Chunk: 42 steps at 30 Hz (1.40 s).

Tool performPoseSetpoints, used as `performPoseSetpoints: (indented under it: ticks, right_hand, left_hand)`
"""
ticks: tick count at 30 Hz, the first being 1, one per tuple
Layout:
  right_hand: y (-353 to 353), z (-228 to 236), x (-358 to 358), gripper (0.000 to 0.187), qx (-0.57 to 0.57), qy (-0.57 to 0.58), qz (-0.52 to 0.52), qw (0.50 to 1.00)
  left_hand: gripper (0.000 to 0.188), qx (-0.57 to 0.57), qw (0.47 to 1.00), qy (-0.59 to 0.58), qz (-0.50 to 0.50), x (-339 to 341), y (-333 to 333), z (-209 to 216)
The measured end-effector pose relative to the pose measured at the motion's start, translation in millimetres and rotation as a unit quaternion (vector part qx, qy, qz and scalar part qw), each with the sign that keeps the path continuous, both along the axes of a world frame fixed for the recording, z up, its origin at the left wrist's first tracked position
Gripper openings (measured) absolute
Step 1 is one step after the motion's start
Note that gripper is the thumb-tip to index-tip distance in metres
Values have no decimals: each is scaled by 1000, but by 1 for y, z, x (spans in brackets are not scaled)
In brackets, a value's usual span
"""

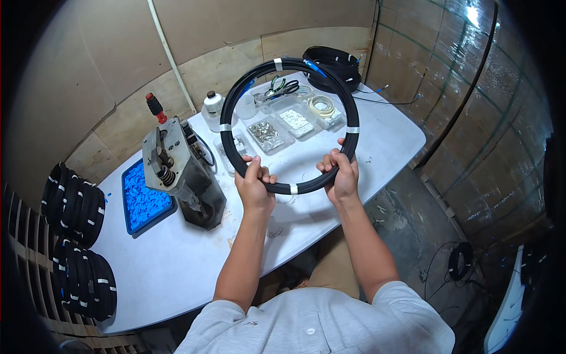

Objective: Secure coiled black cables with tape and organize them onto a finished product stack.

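Note:
A large coil of black cable point(229, 146) is held up over the table, its ring facing me. White tape bands bind it at several places, and a blue connector point(315, 68) shows at its top right. My left hand point(255, 186) grips the ring at the lower left, thumb on the front. At the lower right my right hand point(342, 176) is closed round the same coil. Through the ring I see a clear box of small metal parts point(265, 134), a box of white pieces point(295, 120) and rolls of tape point(321, 107).
A metal press point(188, 177) stands on the white table point(159, 271), beside a tray of blue pieces point(143, 197). Stacked black coils point(73, 203) sit at the left edge, more coils point(333, 68) at the back. A white bottle point(213, 104) and scissors point(286, 88) lie beyond the ring.

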State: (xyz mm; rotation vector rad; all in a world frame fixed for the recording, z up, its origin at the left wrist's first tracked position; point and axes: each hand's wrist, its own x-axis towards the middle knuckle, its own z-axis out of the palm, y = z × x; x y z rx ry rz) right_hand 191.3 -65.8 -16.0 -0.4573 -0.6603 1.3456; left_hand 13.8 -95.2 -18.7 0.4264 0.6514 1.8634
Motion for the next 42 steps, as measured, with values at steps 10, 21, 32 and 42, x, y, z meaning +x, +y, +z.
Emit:
performPoseSetpoints:
  ticks: [10, 21, 32, 42]
  right_hand:
    - [-1, 10, 12, 32, 3, 3, 59, 998]
    - [20, -11, 23, 33, 0, 13, 51, 999]
    - [-10, 13, 10, 37, 124, -92, -11, 988]
    - [21, 44, 33, 16, -36, -372, -92, 923]
  left_hand:
    - [16, 14, 997, -54, -55, -23, 11, -10]
    - [17, 49, 996, 61, 31, 3, -14, 16]
    - [14, 58, 993, -6, -102, -55, 9, -4]
    - [23, 42, 987, 152, -38, -47, -14, 24]
